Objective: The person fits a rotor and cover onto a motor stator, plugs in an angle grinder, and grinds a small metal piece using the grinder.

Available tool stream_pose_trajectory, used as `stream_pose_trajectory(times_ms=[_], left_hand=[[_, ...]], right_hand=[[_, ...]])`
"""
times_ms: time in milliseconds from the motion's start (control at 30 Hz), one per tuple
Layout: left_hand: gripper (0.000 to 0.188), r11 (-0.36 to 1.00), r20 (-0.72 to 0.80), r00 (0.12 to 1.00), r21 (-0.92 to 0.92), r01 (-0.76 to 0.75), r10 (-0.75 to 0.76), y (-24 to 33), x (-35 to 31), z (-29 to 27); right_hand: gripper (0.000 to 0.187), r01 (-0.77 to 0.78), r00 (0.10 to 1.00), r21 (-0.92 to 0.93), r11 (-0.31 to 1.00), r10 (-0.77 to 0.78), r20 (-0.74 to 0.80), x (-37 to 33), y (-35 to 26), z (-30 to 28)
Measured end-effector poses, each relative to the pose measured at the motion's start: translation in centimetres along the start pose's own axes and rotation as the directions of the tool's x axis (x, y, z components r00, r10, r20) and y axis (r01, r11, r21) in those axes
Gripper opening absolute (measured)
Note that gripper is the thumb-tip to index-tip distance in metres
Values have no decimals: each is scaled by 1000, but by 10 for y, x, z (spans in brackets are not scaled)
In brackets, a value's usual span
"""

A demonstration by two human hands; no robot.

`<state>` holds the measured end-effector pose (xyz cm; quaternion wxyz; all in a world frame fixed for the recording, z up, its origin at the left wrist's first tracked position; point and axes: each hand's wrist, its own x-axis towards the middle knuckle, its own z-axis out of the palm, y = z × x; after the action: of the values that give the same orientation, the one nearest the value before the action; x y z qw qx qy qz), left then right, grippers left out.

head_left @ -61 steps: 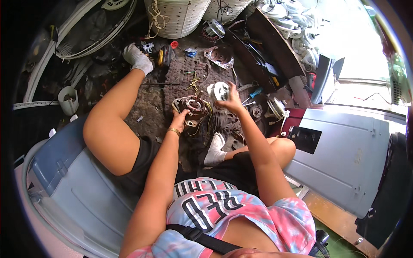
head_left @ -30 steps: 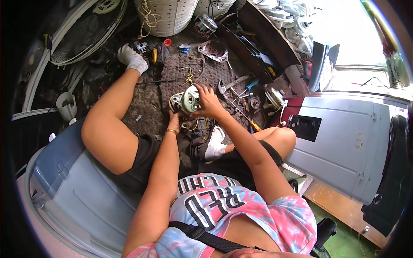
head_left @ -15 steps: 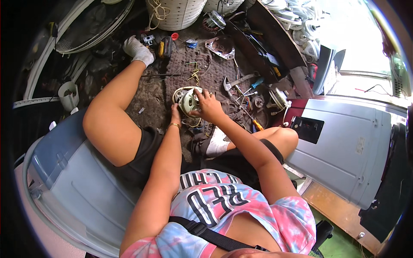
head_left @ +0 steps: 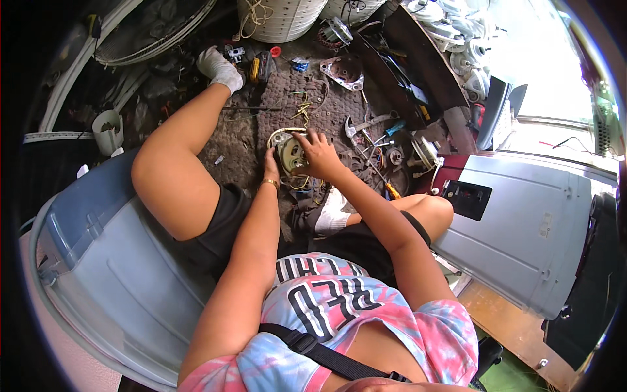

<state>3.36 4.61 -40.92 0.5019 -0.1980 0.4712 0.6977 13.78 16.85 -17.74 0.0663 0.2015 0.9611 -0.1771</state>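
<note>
Over the dark mat [head_left: 281, 98] between my legs, a round metal motor [head_left: 291, 155] with a pale wire curving round its far edge sits in both hands. My left hand [head_left: 271, 167] holds its left side, the fingers partly hidden behind the casing. From the right, my right hand [head_left: 319, 157] curls over its top and right side, with fingertips on the rim. More thin wires show at the motor's near edge. What lies under the motor is hidden.
A hammer [head_left: 353, 129], a blue-handled screwdriver [head_left: 396, 127] and an orange-handled screwdriver [head_left: 392, 190] lie to the right. A triangular metal bracket [head_left: 344, 70] and a yellow-black power tool [head_left: 262, 66] are farther off. White baskets [head_left: 277, 23] stand at the back.
The whole view has shifted slightly. The motor's face looks darker and tilted a little differently, while both hands keep their hold on it.
</note>
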Motion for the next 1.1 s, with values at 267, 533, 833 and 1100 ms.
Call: stream_pose_trajectory(times_ms=[267,533,833,1100], left_hand=[[60,983,-155,982,167,-80,106,10,-2,-10],[62,982,-143,979,141,-127,147,31,-32,1],[59,970,-79,980,180,-165,182,29,-36,18],[57,1000,-42,999,15,-27,27,24,-19,8]], right_hand=[[106,-437,872,186,880,365,326,0,-17,2],[123,-94,994,-56,994,97,57,-1,-27,-7],[124,157,984,-64,985,-151,95,-16,-14,3],[127,-361,932,370,856,327,152,-28,-5,27]])
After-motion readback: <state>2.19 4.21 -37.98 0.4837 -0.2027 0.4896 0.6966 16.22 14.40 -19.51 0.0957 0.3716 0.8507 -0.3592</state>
